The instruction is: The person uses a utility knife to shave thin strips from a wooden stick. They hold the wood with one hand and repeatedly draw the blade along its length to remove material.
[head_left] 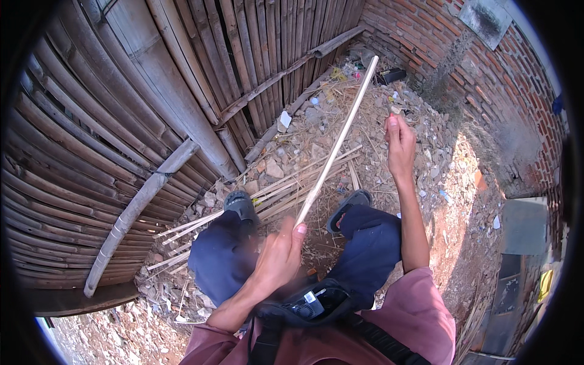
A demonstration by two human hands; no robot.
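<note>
My left hand [277, 258] is closed round the lower end of a long pale bamboo strip [338, 143]. The strip slants up and away to the right, its far end raised above the rubble. To its right, my right hand [401, 141] is raised with the fingers curled and the thumb on top. A small pale bit shows by that thumb, but what the hand grips is too small to make out. The right hand is apart from the strip. Several more bamboo strips [286, 190] lie on the ground between and beside my sandalled feet.
A bamboo wall [176, 67] with a slanting pole [140, 213] rises on the left. A brick wall [426, 42] closes the far right. Stones, dry straw and litter cover the ground [432, 201]. A black pouch [307, 304] sits at my waist.
</note>
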